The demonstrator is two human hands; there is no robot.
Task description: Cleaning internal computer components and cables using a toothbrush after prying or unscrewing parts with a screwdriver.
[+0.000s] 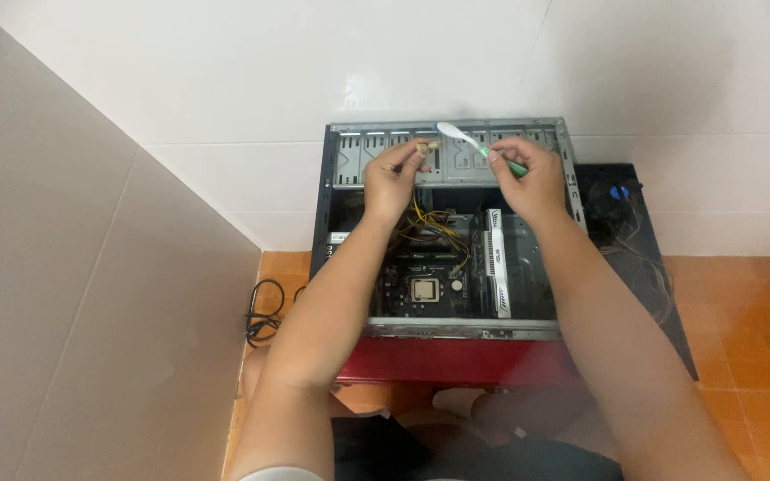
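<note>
Cables in yellow and black (434, 223) run inside the open computer case (443, 233), below both hands; a white graphics card (496, 263) stands right of them, and a bare processor socket (424, 289) lies near the case's front edge; a black side panel with a fan (618, 191) lies right of the case; a black cord (265, 313) coils at its left. The case lies on its side on an orange tiled floor (741, 312), against white wall tiles. The toothbrush (479, 149) hangs over the case's drive bays, long axis slanting, white head up-left, green handle down-right. The right hand (528, 178) has its grip pinched round the handle; the left hand (396, 174) pinches a small brass-coloured part (430, 145) just left of the brush head.
</note>
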